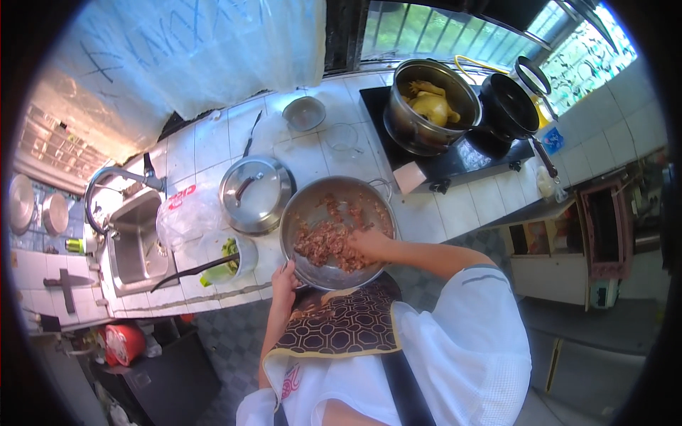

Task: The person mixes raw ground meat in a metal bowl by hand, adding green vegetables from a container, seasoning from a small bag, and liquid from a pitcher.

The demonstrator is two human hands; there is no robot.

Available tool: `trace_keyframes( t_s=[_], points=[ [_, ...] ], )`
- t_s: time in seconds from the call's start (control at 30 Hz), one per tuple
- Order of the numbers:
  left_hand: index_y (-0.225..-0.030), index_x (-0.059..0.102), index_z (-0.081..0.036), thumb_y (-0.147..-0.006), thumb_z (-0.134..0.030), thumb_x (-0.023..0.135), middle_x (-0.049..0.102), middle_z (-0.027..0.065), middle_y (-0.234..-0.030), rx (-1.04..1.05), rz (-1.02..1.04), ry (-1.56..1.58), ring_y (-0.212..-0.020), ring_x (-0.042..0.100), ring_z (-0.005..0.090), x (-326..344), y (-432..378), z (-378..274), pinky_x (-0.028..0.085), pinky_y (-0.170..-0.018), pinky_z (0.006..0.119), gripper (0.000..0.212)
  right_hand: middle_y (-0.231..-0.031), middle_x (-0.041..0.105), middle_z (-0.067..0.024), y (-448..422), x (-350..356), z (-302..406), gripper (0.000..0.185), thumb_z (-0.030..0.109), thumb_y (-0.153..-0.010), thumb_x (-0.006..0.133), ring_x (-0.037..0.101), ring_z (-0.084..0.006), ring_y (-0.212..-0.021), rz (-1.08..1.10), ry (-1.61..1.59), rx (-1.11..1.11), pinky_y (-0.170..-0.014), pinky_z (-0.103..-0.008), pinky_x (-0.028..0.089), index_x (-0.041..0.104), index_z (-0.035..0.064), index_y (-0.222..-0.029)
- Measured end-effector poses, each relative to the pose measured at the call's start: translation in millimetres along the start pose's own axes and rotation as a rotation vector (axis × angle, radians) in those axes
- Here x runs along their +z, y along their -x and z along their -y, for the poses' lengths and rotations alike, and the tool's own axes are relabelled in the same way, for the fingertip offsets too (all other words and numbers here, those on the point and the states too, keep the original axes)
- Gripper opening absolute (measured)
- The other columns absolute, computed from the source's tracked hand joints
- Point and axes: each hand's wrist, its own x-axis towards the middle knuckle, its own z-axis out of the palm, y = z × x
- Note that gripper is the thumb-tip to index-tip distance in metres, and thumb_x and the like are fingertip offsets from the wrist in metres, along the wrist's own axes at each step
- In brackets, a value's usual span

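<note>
A wide stainless-steel pot (341,183) with loop handles sits before me at the counter's front edge. Raw minced meat (325,242) lies in a heap in it, with bits smeared up the far wall. My right hand (367,246) is down in the meat at the pot's right side; its fingers are mostly hidden. At the near left rim, my left hand (286,278) grips the pot's side handle. Left of the pot stand a lidded steel pan (257,194) and a plastic container (246,261) holding chopped greens and a dark long-handled utensil (200,271).
On the black cooktop (375,114) stand a large pot (397,114) with a whole chicken and a black frying pan (509,106), its handle over the front edge. A steel sink (136,239), a plastic bag (186,215), a small bowl (303,113) and a pink-white block (409,177) are around.
</note>
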Motion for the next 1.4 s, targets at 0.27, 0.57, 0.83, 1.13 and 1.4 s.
trace_keyframes(
  t_s=[0.27, 0.57, 0.83, 1.13, 1.4],
  points=[
    [-0.081, 0.052, -0.009, -0.087, -0.021, 0.051, 0.03, -0.0094, -0.05, 0.01, 0.014, -0.058, -0.04, 0.023, 0.0022, 5.0, -1.6, -0.8, 0.025, -0.041, 0.02, 0.014, -0.105, 0.05, -0.0047, -71.5, 4.6, 54.8, 0.021, 0.026, -0.067, 0.058, 0.042, -0.0274, -0.108, -0.382, 0.383, -0.649, -0.079, -0.0504, 0.04, 0.061, 0.0126, -0.083],
    [-0.072, 0.049, -0.01, -0.084, -0.023, 0.056, 0.033, -0.0083, -0.05, 0.039, -0.02, -0.01, -0.041, 0.028, 0.0033, 3.0, 0.0, 1.2, 0.027, -0.04, 0.02, 0.018, -0.109, 0.048, -0.0128, -107.2, -32.7, -4.8, 0.026, 0.027, -0.075, 0.056, 0.051, -0.0322, -0.096, -0.081, 0.198, -0.091, -0.074, -0.0402, 0.046, 0.058, 0.0124, -0.096],
    [-0.078, 0.052, -0.008, -0.084, -0.021, 0.055, 0.034, -0.0085, -0.05, 0.012, -0.034, -0.008, -0.041, 0.028, 0.0029, 4.9, 4.3, -2.0, 0.028, -0.041, 0.02, 0.015, -0.109, 0.046, -0.0187, -10.0, 1.9, 2.8, 0.043, 0.018, -0.075, 0.053, 0.051, -0.0357, -0.097, -0.137, 0.137, 0.167, -0.071, -0.0391, 0.049, 0.04, 0.0058, -0.114],
    [-0.078, 0.052, -0.01, -0.085, -0.023, 0.053, 0.034, -0.008, -0.05, -0.007, 0.019, -0.066, -0.041, 0.03, 0.0033, 6.7, -0.1, -2.7, 0.032, -0.044, 0.021, 0.015, -0.107, 0.046, -0.0108, -69.3, 21.6, 52.0, 0.031, 0.023, -0.067, 0.06, 0.043, -0.0296, -0.103, -0.21, 0.147, -0.535, -0.086, -0.0461, 0.039, 0.056, 0.0098, -0.095],
    [-0.076, 0.052, -0.008, -0.083, -0.023, 0.056, 0.038, -0.0061, -0.052, 0.042, -0.043, -0.052, -0.041, 0.033, 0.0048, 1.0, 2.9, 1.0, 0.033, -0.041, 0.022, 0.017, -0.105, 0.05, -0.0071, -88.4, -59.0, -10.3, 0.033, 0.032, -0.069, 0.06, 0.043, -0.0262, -0.102, -0.141, 0.451, -0.21, -0.078, -0.0463, 0.04, 0.056, 0.0149, -0.097]
  ],
)
